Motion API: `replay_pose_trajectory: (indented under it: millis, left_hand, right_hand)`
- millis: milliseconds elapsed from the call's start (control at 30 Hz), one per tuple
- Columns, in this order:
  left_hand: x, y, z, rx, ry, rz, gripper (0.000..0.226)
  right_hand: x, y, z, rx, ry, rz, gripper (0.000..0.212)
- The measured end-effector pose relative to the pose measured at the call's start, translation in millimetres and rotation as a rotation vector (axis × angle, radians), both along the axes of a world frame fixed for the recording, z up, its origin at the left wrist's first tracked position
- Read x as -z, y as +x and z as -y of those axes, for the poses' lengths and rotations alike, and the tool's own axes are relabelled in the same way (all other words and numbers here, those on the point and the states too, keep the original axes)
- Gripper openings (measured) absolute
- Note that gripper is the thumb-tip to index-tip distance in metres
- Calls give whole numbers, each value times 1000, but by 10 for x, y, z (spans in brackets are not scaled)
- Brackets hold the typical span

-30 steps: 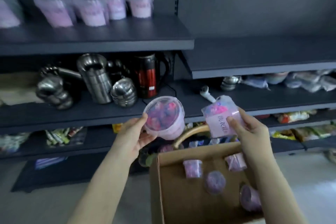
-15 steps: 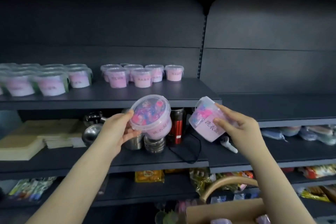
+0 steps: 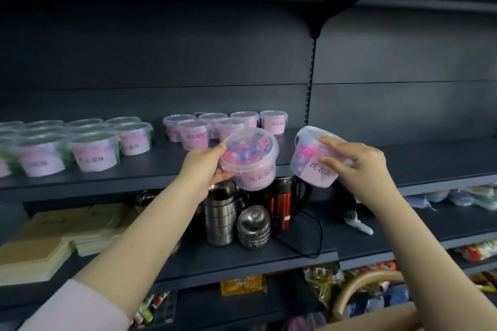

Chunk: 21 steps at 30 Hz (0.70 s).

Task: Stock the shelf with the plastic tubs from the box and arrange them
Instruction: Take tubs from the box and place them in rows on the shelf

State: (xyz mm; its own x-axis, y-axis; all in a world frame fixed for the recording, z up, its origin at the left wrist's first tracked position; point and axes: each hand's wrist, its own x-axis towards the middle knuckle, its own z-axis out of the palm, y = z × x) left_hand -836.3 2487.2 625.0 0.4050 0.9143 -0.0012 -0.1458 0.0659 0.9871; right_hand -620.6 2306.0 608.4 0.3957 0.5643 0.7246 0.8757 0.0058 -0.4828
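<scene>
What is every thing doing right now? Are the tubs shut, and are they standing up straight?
Left hand: grips a tub.
Left tub: lid on, held, tilted toward the camera.
Right hand: grips a tub.
Right tub: lid on, held, tilted leftward.
Shelf tubs: lids on, upright, in rows.
Steel cups: stacked upright.
Steel bowls: stacked upside down.

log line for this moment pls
left hand: grips left tub | right hand: grips right tub | tubs: tilted, in air before shelf, not set down
</scene>
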Motion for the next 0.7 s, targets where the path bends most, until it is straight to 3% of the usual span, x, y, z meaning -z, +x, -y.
replay_pose_trajectory:
  millis: [133,267,600,667,700]
  left_hand:
    - [-42,306,-314,0,12,-16,19]
    - [-23,723,-667,1,47,-67,18]
    - [47,1880,-1513,-32,57,-233,18]
    - [122,1928,-1554,-54,192,-337,23]
    - [177,1914,-1563,-94,368,-464,27]
  right_hand:
    - [-34,298,-315,67,-103,7,39]
    - [0,671,-712,111,-134,152,38]
    - [93,1723,-1577,64,-325,243,39]
    - [46,1839,-1646,24,-378,238,39]
    - [27,1888,-1663,3,-399,229,38]
